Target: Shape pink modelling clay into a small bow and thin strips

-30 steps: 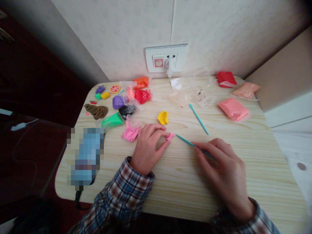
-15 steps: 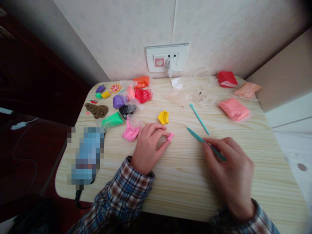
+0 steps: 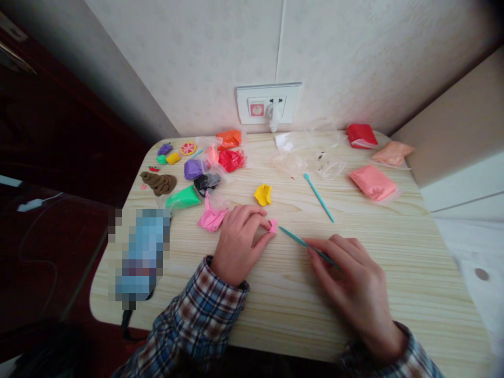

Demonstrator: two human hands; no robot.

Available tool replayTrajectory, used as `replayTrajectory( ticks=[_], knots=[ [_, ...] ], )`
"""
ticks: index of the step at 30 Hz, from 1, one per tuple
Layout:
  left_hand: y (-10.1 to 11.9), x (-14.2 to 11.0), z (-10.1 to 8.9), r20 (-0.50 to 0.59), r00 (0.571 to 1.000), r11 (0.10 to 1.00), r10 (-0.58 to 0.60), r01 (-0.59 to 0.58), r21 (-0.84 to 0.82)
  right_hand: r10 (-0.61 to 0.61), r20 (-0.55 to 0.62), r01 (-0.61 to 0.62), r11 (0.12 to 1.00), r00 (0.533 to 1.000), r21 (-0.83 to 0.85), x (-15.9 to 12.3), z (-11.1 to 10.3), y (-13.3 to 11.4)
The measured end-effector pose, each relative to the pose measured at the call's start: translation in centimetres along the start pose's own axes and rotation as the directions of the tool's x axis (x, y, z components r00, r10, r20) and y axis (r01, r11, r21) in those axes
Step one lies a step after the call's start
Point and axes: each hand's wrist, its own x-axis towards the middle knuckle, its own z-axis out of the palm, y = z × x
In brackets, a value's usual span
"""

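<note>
Between the thumb and index finger of my left hand (image 3: pixel 243 242) is a small piece of pink clay (image 3: pixel 273 226), held at the tabletop. My right hand (image 3: pixel 348 286) is closed around a teal clay-modelling knife (image 3: pixel 294 237), whose thin tip points left and ends just short of the pink clay. A lump of yellow clay (image 3: pixel 263 194) lies beyond my left fingers. Left of that hand sits a bag of pink clay (image 3: pixel 211 217). A second teal modelling tool (image 3: pixel 318 198) rests on the table beyond my right hand.
Bags of green (image 3: pixel 183 197), purple (image 3: pixel 194 169) and red clay (image 3: pixel 231 160) crowd the left back, near a coiled brown clay piece (image 3: pixel 159 182). A pixelated device (image 3: pixel 144 254) with a cable lies at left. Salmon (image 3: pixel 373 182) and red packets (image 3: pixel 361 136) stand at right.
My right hand has moved left with the modelling knife, bringing its tip close to the pink clay. My left hand stays nearly in place. The camera view has shifted slightly.
</note>
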Motion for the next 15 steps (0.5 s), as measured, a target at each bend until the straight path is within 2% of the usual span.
replayTrajectory(
  ticks=[15],
  knots=[
    [0.02, 0.11, -0.06, 0.031, 0.999, 0.999, -0.036, 0.036, -0.006, -0.033, 0.041, 0.032, 0.999, 0.999, 0.021, 0.04, 0.03, -0.04]
  ],
)
